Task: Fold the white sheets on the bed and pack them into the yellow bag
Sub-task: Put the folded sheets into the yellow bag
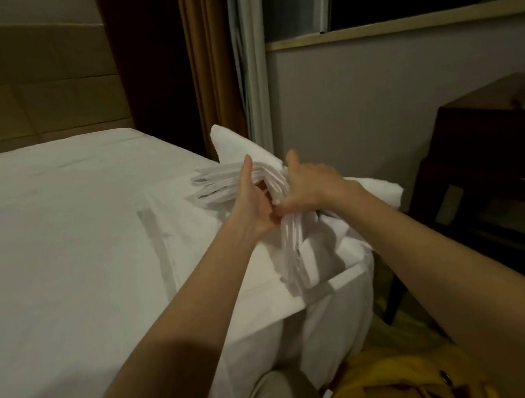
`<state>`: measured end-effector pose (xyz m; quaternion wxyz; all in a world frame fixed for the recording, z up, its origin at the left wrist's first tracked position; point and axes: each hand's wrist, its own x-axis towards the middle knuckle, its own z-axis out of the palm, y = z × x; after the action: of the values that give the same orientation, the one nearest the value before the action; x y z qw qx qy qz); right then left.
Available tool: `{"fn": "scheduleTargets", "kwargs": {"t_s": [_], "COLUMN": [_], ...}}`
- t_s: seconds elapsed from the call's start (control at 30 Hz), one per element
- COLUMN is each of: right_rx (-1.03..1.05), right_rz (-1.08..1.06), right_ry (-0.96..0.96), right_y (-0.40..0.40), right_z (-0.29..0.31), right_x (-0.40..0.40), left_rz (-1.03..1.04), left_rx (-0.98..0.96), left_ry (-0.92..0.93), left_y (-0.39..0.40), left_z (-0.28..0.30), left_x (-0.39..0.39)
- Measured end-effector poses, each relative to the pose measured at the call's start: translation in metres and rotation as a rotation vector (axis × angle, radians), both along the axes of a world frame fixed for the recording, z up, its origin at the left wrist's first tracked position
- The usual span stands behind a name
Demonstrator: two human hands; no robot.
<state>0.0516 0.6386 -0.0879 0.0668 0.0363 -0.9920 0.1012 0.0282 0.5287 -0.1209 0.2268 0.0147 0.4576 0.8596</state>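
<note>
White sheets, folded in layered pleats, are gripped between left hand and right hand above the bed corner. Edges are blurred. A yellow bag is seen below.

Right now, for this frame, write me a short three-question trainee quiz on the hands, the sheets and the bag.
1. True or false: the folded white sheets are already inside the yellow bag.
2. Where is the yellow bag? A) on the bed B) on the floor near the bed corner, bottom of the view C) on the dark wooden cabinet
3. Fill in: the left hand and right hand together grip the ____.

Key: 1 false, the sheets are held above the bed corner; 2 B; 3 folded white sheets.
</note>
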Motion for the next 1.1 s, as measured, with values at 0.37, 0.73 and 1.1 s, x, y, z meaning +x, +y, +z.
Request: {"fn": "scheduleTargets", "kwargs": {"t_s": [0.37,0.73,1.1], "right_rx": [0.118,0.067,-0.096], "right_rz": [-0.274,-0.323,-0.602], "right_ry": [0.234,0.290,0.067], "right_y": [-0.002,0.151,0.273], "right_z": [-0.029,-0.021,-0.147], "right_x": [-0.024,0.065,0.211], "left_rz": [-0.030,-0.141,-0.726], "left_rx": [-0.309,-0.494,-0.848], "left_ry": [0.170,0.558,1.010], "left_y": [0.003,0.103,0.218], "left_z": [-0.025,-0.030,-0.154], "left_x": [-0.003,0.027,0.101]}}
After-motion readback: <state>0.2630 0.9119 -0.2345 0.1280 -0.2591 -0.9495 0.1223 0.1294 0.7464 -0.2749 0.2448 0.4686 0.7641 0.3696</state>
